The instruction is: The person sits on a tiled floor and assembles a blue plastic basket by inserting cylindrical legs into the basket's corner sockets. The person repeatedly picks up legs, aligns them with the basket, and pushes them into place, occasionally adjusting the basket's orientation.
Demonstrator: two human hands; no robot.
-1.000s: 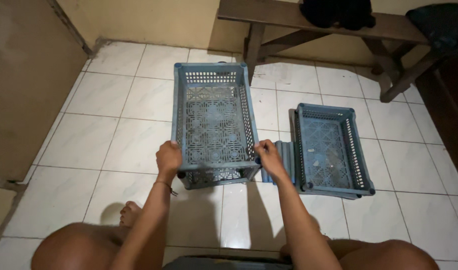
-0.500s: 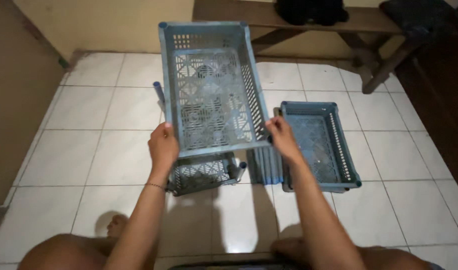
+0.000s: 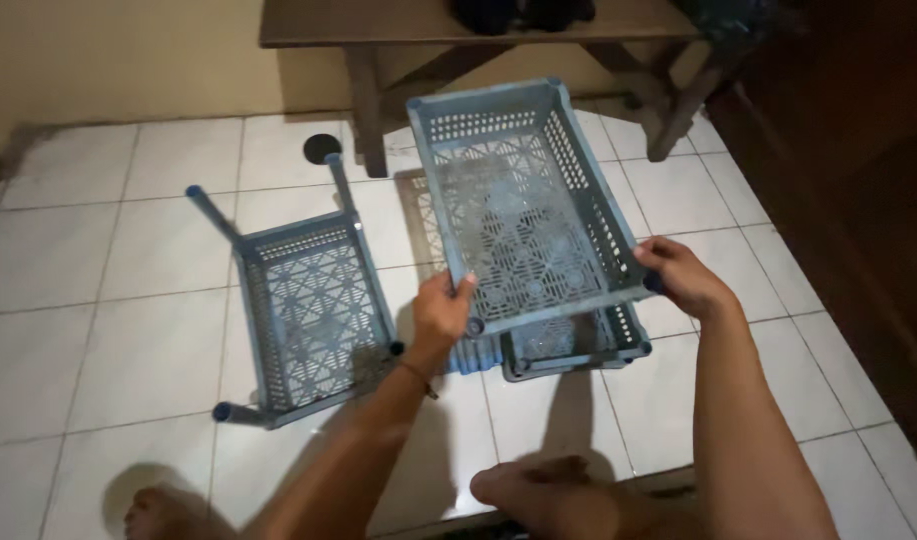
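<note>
Lifted rightward, the grey crate (image 3: 524, 200) hung over another crate (image 3: 579, 340), left hand (image 3: 441, 310) and right hand (image 3: 679, 275) clamped on its near corners for balance.

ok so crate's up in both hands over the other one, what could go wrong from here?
1. The lifted crate is held only at its near corners by the left hand and right hand; it tilts and could slip.
2. It hangs over the crate on the floor; set down skewed, the corners may jam instead of nesting.
3. The crate with posts sits close beside the left forearm, so a swing could knock it.
</note>
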